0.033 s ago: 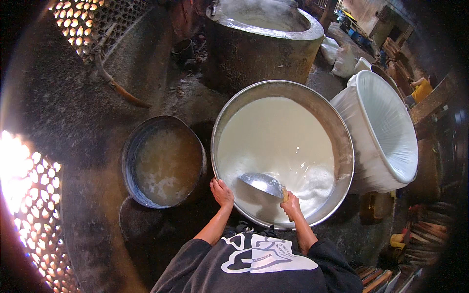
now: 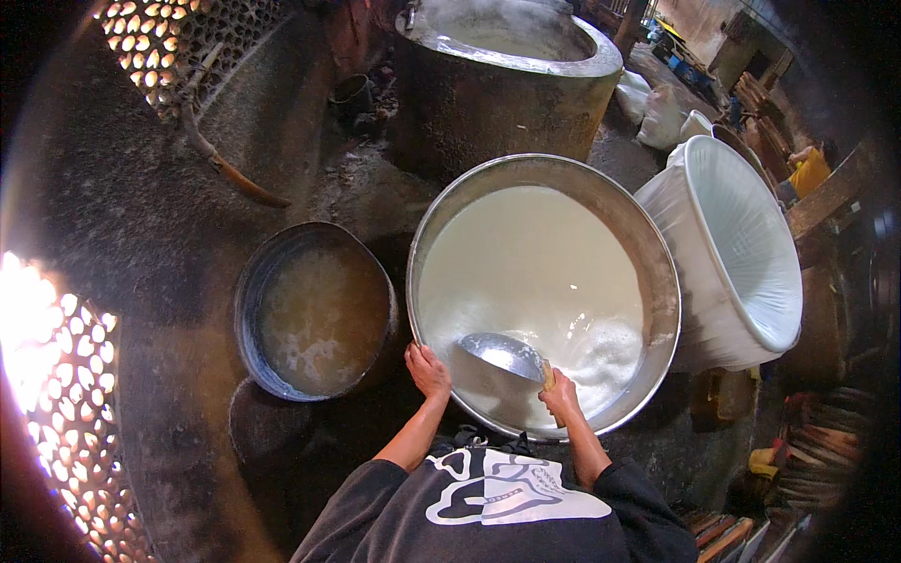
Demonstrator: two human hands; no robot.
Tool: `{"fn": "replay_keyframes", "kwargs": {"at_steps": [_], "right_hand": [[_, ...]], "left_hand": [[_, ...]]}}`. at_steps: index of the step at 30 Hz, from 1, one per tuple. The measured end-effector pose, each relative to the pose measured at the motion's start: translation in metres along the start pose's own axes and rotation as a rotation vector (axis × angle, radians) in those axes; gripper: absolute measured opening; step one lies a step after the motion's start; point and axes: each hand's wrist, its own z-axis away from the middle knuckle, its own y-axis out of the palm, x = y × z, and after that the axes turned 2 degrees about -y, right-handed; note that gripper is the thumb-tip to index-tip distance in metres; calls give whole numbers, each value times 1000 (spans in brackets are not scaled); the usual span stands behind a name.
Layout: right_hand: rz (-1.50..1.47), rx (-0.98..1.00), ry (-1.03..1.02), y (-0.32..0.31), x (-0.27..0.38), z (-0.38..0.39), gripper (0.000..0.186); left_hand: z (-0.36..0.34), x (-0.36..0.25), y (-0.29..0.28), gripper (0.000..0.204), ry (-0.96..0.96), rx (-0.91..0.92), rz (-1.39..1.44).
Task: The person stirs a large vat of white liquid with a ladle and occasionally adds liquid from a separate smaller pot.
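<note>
My left hand point(image 2: 427, 372) grips the near-left rim of a wide metal tub point(image 2: 662, 281) holding milky white liquid point(image 2: 526, 244). My right hand point(image 2: 560, 394) is closed around the wooden handle point(image 2: 549, 373) of a large metal ladle point(image 2: 499, 352). Its bowl rests low in the liquid near the tub's front, with foamy ripples to the right of it. Left of the tub stands a dark, smaller pot point(image 2: 380, 310) of cloudy brownish liquid. On the right, a tall round container point(image 2: 676, 291) lined with white cloth stands close against the tub.
A large concrete vat point(image 2: 488, 117) with steam stands behind the tub, white sacks point(image 2: 662, 122) beside it. A bent pipe point(image 2: 225, 169) runs at left near perforated walls point(image 2: 75, 394). A person in yellow point(image 2: 809, 174) is at back right. Stacked wood point(image 2: 817, 441) lies at lower right.
The person in yellow at the back right has shifted slightly. My hands and the ladle show no visible movement.
</note>
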Motion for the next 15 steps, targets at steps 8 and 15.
{"fn": "replay_keyframes", "kwargs": {"at_steps": [8,15], "right_hand": [[159,-1,-243,-86,85,-1,48],[482,-203,-431,-77,172,-94,38]], "left_hand": [[3,-6,-7,42,-16,75,117],[2,-1,-7,43,-39,91,99]]}}
